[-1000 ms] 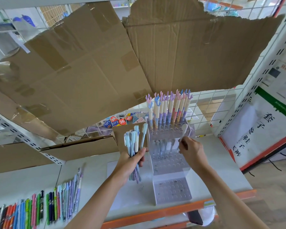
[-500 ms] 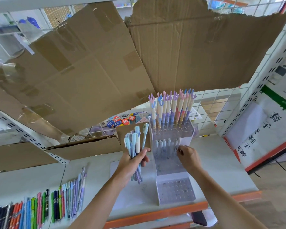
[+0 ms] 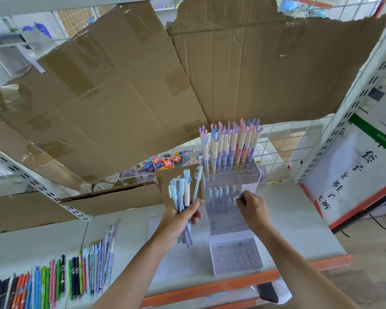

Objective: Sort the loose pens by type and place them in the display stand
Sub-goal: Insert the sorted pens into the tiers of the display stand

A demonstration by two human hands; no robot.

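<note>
pens [image 3: 184, 204] in pale blue and white stand as a bundle in the left hand [image 3: 178, 219], whose fingers and thumb are curled round their middle, just left of the display stand [image 3: 232, 219]. the stand is a clear tiered block with rows of holes, placed near the front edge of the bench [image 3: 299, 219], toward its right side. the top tier, at the back, carries antler-topped pens [image 3: 230, 146] standing upright in pink, purple and blue. the middle tier carries a short row of pale pens [image 3: 220, 197] along its back. the right hand [image 3: 252, 210] is at the right end of this row, with its fingers bent and close together at the top of one pen; if it truly pinches the pen i cannot tell. the lowest tier, at the front, shows only holes. near the front left corner of the bench lie loose pens [image 3: 54, 284] side by side in many colours, well apart from the stand. big cardboard sheets [image 3: 120, 85] hang on the wire rack behind the bench.
</note>
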